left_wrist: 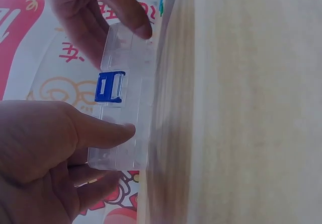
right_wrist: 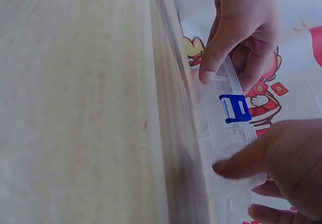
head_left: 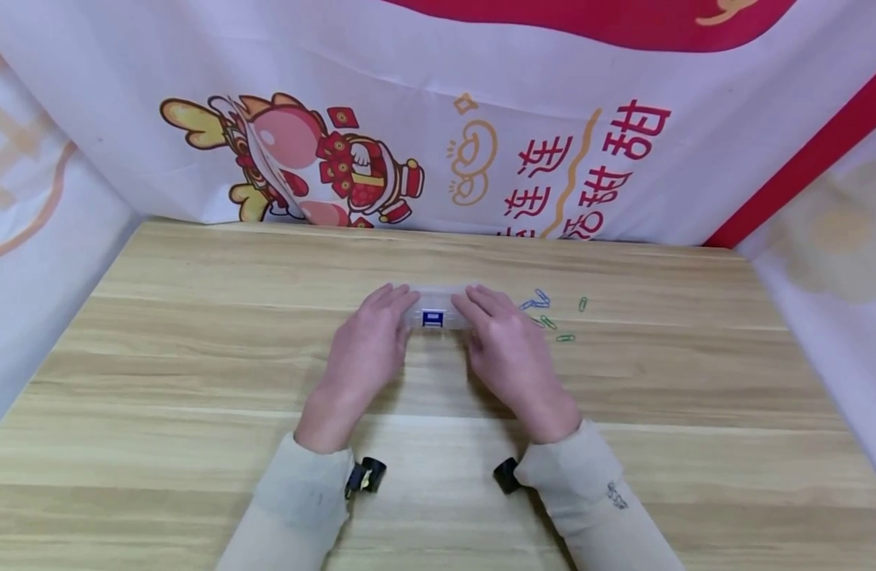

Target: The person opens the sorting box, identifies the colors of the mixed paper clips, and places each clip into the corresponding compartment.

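A small clear plastic box [head_left: 441, 298] with a blue latch [head_left: 433, 318] is on the wooden table, its latch side facing me. At its left end my left hand [head_left: 369, 345] holds it, thumb against the front wall and fingers over the top and behind. My right hand [head_left: 510, 349] holds the right end the same way. Both wrist views show the thumbs pressed on the front wall, either side of the latch [left_wrist: 109, 87]. The fingers hide the two ends of the box.
Several blue and green paper clips lie loose to the right of my right hand, among them a green clip [head_left: 566, 339] nearest me. The wooden table [head_left: 195, 341] ends at a white printed cloth [head_left: 423, 63] hanging behind it.
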`<action>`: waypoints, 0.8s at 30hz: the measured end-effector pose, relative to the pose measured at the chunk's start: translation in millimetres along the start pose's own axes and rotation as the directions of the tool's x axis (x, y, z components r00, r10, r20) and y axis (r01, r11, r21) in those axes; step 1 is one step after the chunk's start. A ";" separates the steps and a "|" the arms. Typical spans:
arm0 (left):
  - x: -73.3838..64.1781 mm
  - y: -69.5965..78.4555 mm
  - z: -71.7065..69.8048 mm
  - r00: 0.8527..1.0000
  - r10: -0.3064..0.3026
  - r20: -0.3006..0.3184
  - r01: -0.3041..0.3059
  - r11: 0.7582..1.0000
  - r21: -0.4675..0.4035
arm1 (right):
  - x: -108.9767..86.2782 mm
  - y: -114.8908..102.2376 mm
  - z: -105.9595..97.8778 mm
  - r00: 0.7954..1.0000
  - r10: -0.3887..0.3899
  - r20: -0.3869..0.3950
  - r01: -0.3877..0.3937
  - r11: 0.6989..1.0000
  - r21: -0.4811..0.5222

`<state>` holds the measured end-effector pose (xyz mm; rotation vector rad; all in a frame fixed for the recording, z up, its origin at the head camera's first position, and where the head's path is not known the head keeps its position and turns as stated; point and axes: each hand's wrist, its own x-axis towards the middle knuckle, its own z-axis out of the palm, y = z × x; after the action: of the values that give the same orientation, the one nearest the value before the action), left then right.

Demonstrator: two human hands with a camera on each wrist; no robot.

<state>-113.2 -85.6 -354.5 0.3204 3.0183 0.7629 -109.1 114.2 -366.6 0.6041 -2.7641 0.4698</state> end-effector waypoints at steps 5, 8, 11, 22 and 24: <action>-0.7 0.1 -1.4 1.000 -0.005 0.007 0.006 1.000 -0.011 | 0.1 -1.3 0.6 0.998 0.052 0.024 -0.052 0.998 -0.020; -0.9 0.1 -1.7 1.000 -0.007 0.007 0.007 1.000 -0.015 | 0.2 -1.6 0.7 0.997 0.064 0.035 -0.063 0.998 -0.027; -1.1 -0.2 -1.6 1.000 -0.010 0.006 0.010 1.000 -0.018 | 0.4 -1.4 1.0 0.997 0.063 0.045 -0.062 0.998 -0.028; -1.6 -1.0 -1.4 1.000 -0.008 0.007 0.008 1.000 -0.019 | 1.0 -3.7 1.2 0.998 0.057 0.040 -0.055 0.998 -0.044; -1.5 -0.9 -1.1 1.000 -0.008 0.009 0.008 1.000 -0.019 | 0.5 -3.2 1.5 0.998 0.049 0.040 -0.048 0.998 -0.035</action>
<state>-112.0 -87.2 -354.0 0.3103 3.0005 0.7871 -108.4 110.7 -367.1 0.5452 -2.8250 0.4241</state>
